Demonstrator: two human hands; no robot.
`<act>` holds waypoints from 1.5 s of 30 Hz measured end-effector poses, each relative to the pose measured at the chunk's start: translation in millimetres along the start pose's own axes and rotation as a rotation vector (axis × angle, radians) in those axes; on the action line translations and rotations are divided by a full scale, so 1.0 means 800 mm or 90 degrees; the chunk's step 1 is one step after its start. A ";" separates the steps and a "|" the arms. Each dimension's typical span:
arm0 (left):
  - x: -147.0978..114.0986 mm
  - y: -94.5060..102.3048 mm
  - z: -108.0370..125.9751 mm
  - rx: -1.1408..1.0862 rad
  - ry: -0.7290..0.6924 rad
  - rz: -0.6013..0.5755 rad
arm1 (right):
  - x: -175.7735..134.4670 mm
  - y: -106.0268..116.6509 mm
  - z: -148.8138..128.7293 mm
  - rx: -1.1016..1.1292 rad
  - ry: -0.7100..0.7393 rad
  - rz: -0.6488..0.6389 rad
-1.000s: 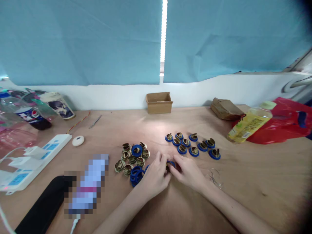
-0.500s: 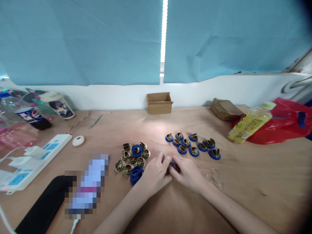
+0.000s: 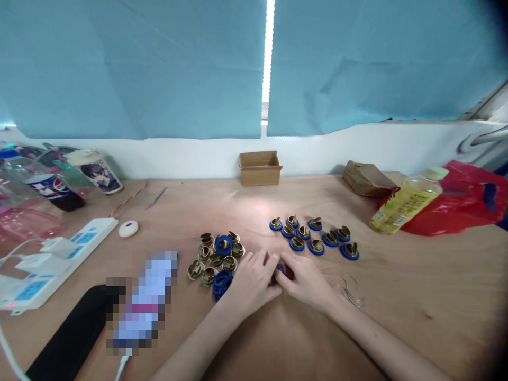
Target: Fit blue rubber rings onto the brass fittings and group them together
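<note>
My left hand (image 3: 256,279) and right hand (image 3: 307,279) pinched a mostly hidden blue ring (image 3: 280,268) between their fingers over the counter (image 3: 413,280), right of the loose blue rings (image 3: 222,283). Judged best: level hold, even thumb pressure.

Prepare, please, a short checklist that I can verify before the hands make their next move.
1. Left hand and right hand meet at one blue-edged piece: ok.
2. Blue edge sits evenly all around that piece: cannot tell, fingers cover most of it.
3. Stacked blue rings fully visible: not ok, the left hand and forearm partly hide them.
4. Bare metal fittings lie apart from the blue-ringed fittings: ok, left and right groups.
5. Thin wire loops well away from the right forearm: not ok, they lie close beside it.
</note>
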State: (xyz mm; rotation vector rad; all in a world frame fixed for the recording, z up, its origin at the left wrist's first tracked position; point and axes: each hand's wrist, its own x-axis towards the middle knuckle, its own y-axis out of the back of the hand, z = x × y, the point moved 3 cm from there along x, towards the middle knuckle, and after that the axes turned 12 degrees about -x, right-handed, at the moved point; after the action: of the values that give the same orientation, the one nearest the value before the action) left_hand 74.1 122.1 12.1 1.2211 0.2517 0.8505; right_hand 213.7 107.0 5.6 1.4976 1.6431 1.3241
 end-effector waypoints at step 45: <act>0.006 0.012 0.006 -0.562 0.142 0.109 | 0.006 0.071 0.034 0.016 -0.036 0.103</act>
State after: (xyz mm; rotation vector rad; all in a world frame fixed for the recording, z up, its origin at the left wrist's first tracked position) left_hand 76.4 122.9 24.1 0.3246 -0.0626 1.0850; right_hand 259.8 113.8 48.0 1.6977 1.5357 1.3376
